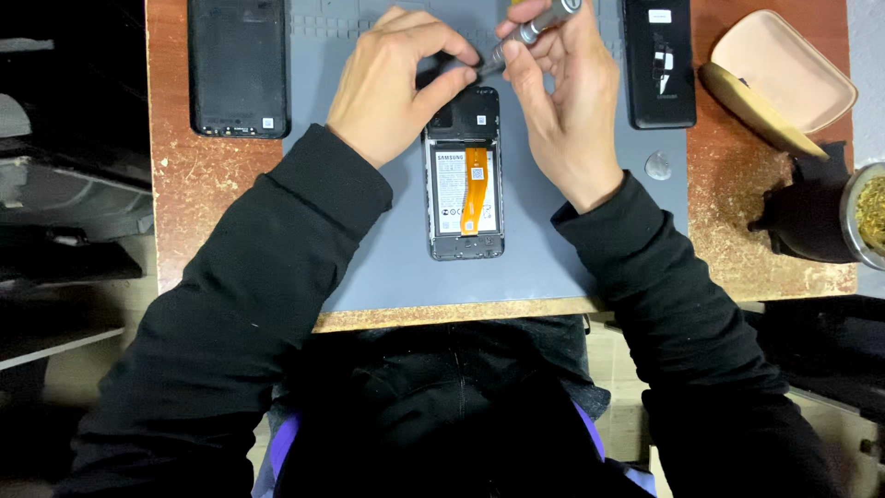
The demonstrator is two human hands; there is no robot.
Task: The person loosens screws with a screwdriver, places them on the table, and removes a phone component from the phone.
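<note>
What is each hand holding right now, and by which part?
Right hand holds a grey screwdriver by its shaft. Left hand pinches a small dark part above the opened phone.

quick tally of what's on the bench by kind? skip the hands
Opened phone, battery and orange ribbon showing: 1
Black back covers, one far left, one far right: 2
Screwdriver, in the right hand: 1
Small dark part pinched by the left hand: 1
Grey work mat: 1
Open beige case: 1
Dark cup with metal rim: 1
Total: 8
</note>
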